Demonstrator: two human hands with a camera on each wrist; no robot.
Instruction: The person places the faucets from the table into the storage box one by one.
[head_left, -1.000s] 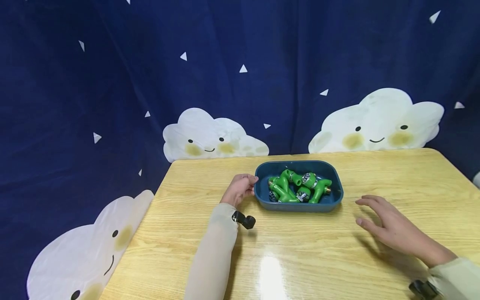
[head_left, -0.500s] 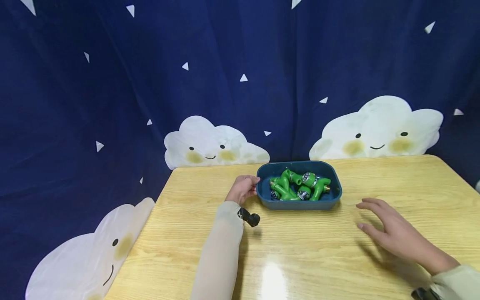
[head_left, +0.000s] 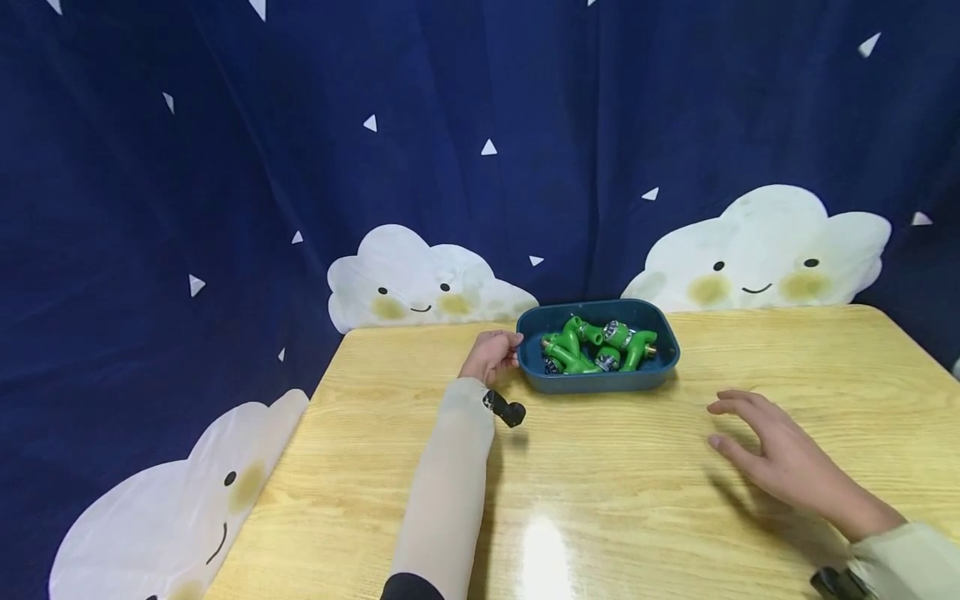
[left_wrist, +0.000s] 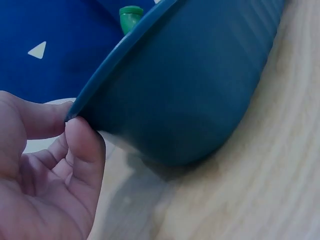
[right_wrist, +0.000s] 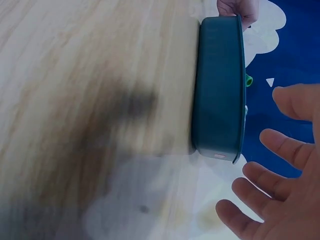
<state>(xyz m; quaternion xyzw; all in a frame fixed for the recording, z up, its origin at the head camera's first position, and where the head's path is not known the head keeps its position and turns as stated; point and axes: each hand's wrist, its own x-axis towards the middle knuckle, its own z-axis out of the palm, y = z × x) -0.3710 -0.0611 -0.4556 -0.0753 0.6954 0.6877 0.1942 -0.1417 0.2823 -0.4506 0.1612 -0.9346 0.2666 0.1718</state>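
A dark blue plastic bin (head_left: 600, 383) sits near the back of the wooden table, its length running left to right. Inside lie several green branched pipe fittings (head_left: 573, 362) with silver and brass-coloured parts. At the bin's left end my left hand (head_left: 489, 354) pinches the rim; the left wrist view shows thumb and index finger (left_wrist: 86, 145) meeting over its lip. My right hand (head_left: 783, 454) is held above the table, to the right of the bin and nearer to me, fingers spread and holding nothing. In the right wrist view a gap separates its fingers from the bin wall (right_wrist: 220, 90).
The light wooden tabletop (head_left: 600, 500) stretches around and in front of the bin. Right behind its back edge hangs a dark blue curtain (head_left: 450, 100) with white clouds and triangles. A black wrist device (head_left: 506, 410) sits on the left sleeve.
The bin has slid away toward the back edge of the table, with my left hand moving along on its rim. My right hand has hardly moved.
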